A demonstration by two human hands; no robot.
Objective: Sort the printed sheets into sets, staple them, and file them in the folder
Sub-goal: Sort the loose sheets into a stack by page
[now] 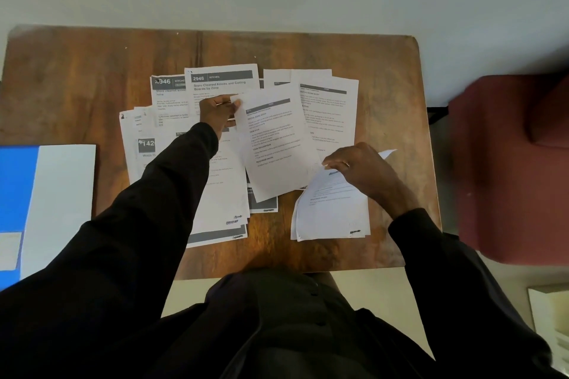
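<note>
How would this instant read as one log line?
stage: sorting | left hand: pinches tilted sheet corner | right hand: holds curled sheet | folder: at left, untouched

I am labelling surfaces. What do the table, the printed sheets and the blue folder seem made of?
The table looks like varnished wood: brown grain streaks, dull sheen. The printed sheets are thin matte white paper; one curls in the right hand. The blue folder is probably plastic or coated card: smooth, even colour.
</note>
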